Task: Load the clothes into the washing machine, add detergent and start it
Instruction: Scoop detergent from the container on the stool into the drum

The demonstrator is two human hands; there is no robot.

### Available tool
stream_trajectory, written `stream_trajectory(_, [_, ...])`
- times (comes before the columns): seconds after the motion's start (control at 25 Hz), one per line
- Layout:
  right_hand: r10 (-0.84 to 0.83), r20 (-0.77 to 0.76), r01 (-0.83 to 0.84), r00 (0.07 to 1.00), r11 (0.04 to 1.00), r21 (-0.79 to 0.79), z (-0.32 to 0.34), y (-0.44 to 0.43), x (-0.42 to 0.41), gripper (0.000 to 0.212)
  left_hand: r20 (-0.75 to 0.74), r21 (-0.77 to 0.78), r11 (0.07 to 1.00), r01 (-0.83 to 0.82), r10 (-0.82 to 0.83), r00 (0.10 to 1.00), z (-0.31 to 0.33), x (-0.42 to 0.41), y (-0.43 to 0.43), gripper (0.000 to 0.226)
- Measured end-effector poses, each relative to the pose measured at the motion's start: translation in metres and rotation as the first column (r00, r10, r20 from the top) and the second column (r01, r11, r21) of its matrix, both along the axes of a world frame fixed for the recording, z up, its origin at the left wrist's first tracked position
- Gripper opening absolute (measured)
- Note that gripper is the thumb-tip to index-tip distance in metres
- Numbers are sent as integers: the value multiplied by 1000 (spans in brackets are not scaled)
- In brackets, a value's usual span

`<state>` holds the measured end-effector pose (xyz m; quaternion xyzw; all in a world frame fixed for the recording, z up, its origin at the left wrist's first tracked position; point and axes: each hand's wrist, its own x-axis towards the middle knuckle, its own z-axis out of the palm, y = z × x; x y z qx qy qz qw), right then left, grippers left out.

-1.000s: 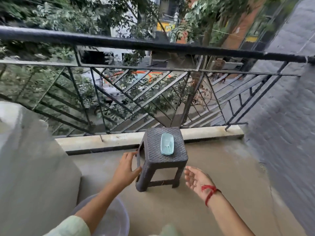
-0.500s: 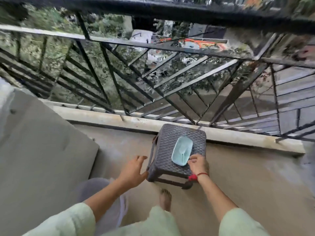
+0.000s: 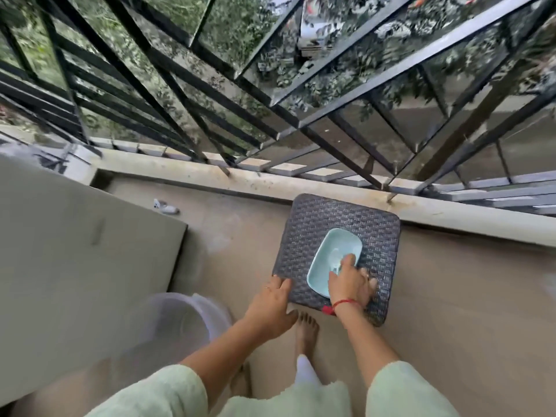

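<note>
A pale blue oblong dish (image 3: 328,260) sits on a dark woven stool (image 3: 331,215) by the balcony's ledge. A small spoon-like thing lies inside the dish, half hidden. My right hand (image 3: 350,281), with a red thread at the wrist, pinches the dish's near right rim, one finger inside and the others outside. My left hand (image 3: 270,308) holds the stool's near left corner, fingers on top and thumb along the front edge. At the left stands a large box under a grey cover (image 3: 75,251), probably the washing machine. No clothes are in view.
A translucent plastic tub (image 3: 174,323) stands on the floor between the covered box and my bare foot (image 3: 305,329). A black metal railing (image 3: 210,94) on a low concrete ledge (image 3: 451,212) closes the far side. A small white object (image 3: 167,207) lies on the floor.
I have leaned in over the stool, so the view now looks almost straight down. My right hand went from open in the air to pinching the dish. My left hand shifted onto the stool's corner.
</note>
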<state>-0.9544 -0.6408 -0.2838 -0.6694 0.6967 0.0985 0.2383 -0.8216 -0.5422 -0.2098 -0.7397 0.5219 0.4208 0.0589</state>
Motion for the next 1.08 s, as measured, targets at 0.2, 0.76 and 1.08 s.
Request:
stream_trajectory(0.2, [-188,195,220,963,962,-159,12,-3,-2,27,-18,-1,1000,-19,19,1000,-20,-7,-6,64])
stream_trajectory(0.76, [434,64,-407,899,879,-249,-3,-18,-27,34,-94,81,995,-65,73,993,-43,-38,-32,90])
stream_trajectory(1.08, [-156,418,89,895,980,177,7,-3,-12,30,-121,65,994,-86,93,988,-51,-31,-31,93])
